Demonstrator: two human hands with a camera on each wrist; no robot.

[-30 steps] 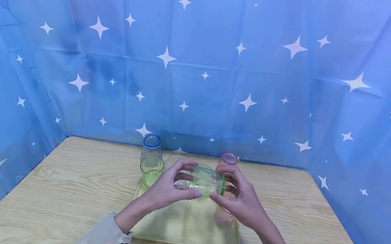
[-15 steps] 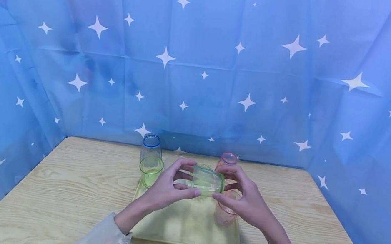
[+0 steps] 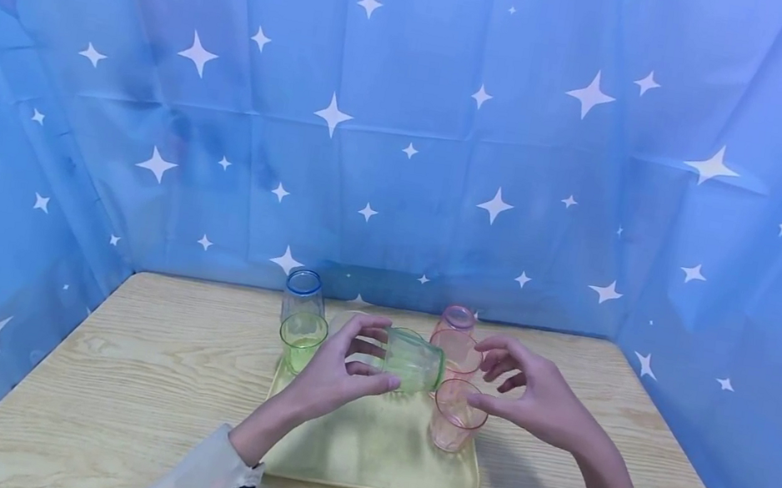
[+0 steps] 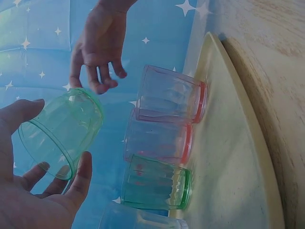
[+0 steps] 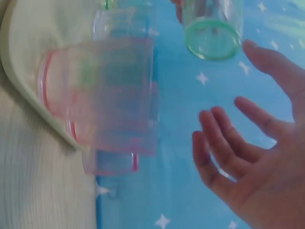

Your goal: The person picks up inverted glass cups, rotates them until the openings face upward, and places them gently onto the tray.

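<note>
In the head view my left hand (image 3: pixel 334 370) holds a green-tinted clear cup (image 3: pixel 413 363) on its side above the tray. Thumb and fingers lie around its rim end, and its thick green base points right. To the right my right hand (image 3: pixel 537 394) is apart from the cup, fingers loosely bent and holding nothing. Just left of that hand two pink cups stand upright, the front one (image 3: pixel 453 426) on the yellow tray (image 3: pixel 369 464). Behind the held cup, the left wrist view shows another green cup (image 4: pixel 157 183) upright on the tray.
At the tray's back left stand a green cup (image 3: pixel 302 345) and a blue-rimmed cup (image 3: pixel 303 298). A pink-ringed cup (image 3: pixel 459 318) stands at the back right, base up. A clear cup (image 3: pixel 345 321) is partly hidden by my left hand. Behind the table hangs a starry blue curtain (image 3: pixel 398 194).
My right hand has let go of the green cup's base and moved right, uncovering the pink cups. My left hand keeps its hold, and the cup's base end dips slightly.
</note>
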